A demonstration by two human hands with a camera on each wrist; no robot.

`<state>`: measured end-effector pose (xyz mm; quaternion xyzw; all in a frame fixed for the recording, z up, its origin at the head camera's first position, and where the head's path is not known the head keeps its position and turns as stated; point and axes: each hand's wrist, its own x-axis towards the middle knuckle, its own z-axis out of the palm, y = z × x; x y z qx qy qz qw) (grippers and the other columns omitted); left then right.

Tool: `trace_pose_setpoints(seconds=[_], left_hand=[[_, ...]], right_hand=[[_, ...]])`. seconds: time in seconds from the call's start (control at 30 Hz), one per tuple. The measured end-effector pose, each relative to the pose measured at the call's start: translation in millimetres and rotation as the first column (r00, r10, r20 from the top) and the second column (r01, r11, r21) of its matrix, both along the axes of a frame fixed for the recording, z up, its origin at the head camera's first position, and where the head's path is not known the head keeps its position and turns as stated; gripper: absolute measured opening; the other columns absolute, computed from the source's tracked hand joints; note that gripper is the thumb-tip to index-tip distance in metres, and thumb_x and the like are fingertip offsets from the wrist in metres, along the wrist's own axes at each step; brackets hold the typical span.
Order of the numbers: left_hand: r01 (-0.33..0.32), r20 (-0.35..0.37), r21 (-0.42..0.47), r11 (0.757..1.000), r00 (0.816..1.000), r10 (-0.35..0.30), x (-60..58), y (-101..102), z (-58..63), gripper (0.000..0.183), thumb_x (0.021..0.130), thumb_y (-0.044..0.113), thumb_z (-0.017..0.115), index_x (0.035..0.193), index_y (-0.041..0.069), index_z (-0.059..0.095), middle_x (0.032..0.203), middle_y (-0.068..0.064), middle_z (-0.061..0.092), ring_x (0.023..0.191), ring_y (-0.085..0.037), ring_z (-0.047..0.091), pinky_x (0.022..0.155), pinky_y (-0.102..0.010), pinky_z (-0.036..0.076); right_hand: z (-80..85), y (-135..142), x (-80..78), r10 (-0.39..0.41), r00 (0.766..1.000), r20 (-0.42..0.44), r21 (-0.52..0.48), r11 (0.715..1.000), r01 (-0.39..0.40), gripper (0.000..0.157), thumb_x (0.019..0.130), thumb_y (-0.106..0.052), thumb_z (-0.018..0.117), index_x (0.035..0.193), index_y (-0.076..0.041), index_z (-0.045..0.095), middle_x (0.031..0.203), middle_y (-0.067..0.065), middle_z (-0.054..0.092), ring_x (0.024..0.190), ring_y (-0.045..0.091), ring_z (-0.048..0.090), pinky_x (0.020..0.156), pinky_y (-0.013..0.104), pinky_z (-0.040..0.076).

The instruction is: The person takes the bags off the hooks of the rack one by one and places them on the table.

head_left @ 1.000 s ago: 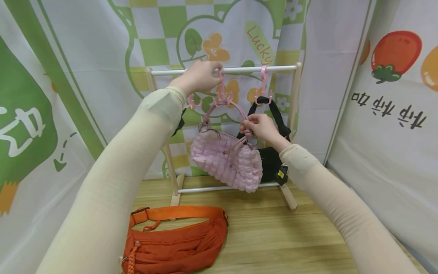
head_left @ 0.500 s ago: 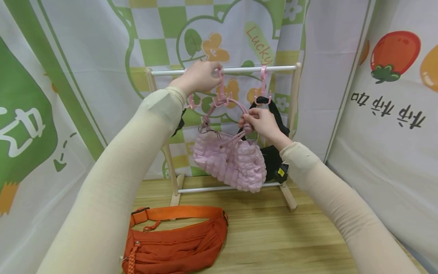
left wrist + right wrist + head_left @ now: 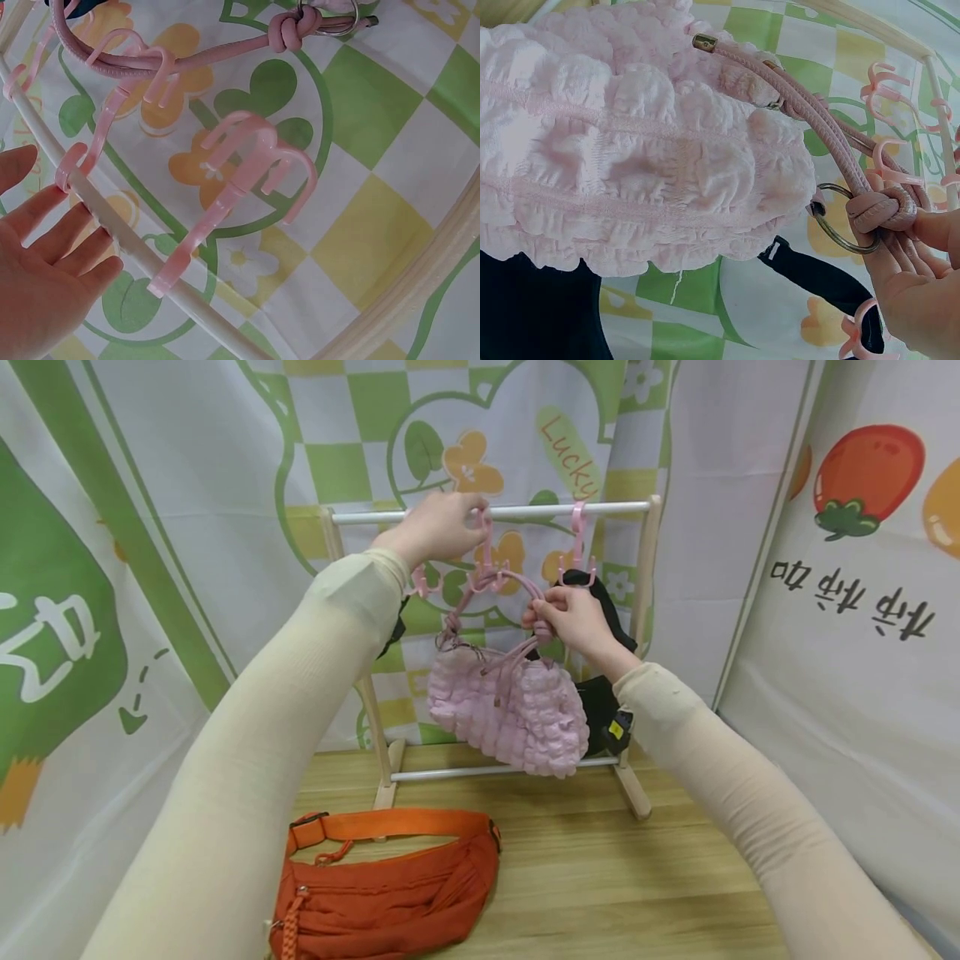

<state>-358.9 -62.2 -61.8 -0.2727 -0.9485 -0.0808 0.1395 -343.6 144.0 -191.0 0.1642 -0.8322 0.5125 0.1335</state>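
A puffy pink handbag (image 3: 506,706) hangs below the middle pink hook (image 3: 487,560), its cord handle (image 3: 517,578) looped through the hook's prongs. My right hand (image 3: 577,622) pinches the handle by its knot (image 3: 881,208), just above a metal ring (image 3: 844,225). Up at the white rail (image 3: 540,512), my left hand (image 3: 442,527) touches the middle hook's top end. In the left wrist view its fingers (image 3: 71,251) are fairly straight and the thumb stands apart.
Behind the right forearm, a black bag (image 3: 598,702) hangs by its strap from the right pink hook (image 3: 577,547). Another pink hook (image 3: 422,583) is at the left. An orange waist bag (image 3: 386,893) lies on the wooden table (image 3: 622,885) in front of the rack's wooden foot (image 3: 386,777).
My right hand has raised the handle slightly, and the pink handbag has shifted a little right and up. The left hand stays at the rail.
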Motion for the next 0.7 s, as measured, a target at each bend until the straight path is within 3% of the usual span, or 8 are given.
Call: trace_pose_setpoints(seconds=[0.33,0.6,0.7], left_hand=[[-0.006,0.014,-0.004,1.0,1.0,0.006,0.7,-0.3,0.6,0.05,0.099,0.031,0.043,0.144,0.011,0.038,0.135,-0.012,0.053,0.093,-0.024,0.058,0.101,-0.043,0.042],[0.0,0.008,-0.003,1.0,1.0,0.0,1.1,-0.4,1.5,0.048,0.099,0.03,0.044,0.142,0.01,0.04,0.136,-0.013,0.053,0.106,-0.028,0.056,0.106,-0.045,0.038],[0.001,0.008,-0.003,1.0,1.0,-0.001,1.0,0.3,1.2,0.048,0.098,0.028,0.044,0.142,0.01,0.039,0.134,-0.013,0.054,0.099,-0.026,0.056,0.102,-0.044,0.041]], right_hand=[[10.0,-0.7,0.1,-0.043,0.998,-0.049,0.071,0.996,0.047,0.027,0.098,-0.024,0.053,0.11,-0.004,0.066,0.1,0.012,0.072,0.095,0.019,0.069,0.068,0.019,0.051],[12.5,0.5,-4.4,-0.057,0.997,-0.057,0.0,0.998,0.058,0.028,0.097,-0.022,0.055,0.112,-0.001,0.066,0.099,0.013,0.073,0.087,0.016,0.071,0.066,0.017,0.053],[12.3,1.2,-5.4,-0.067,0.996,-0.055,-0.007,0.998,0.067,0.028,0.097,-0.021,0.055,0.112,0.0,0.067,0.099,0.012,0.073,0.085,0.013,0.071,0.065,0.015,0.052]])
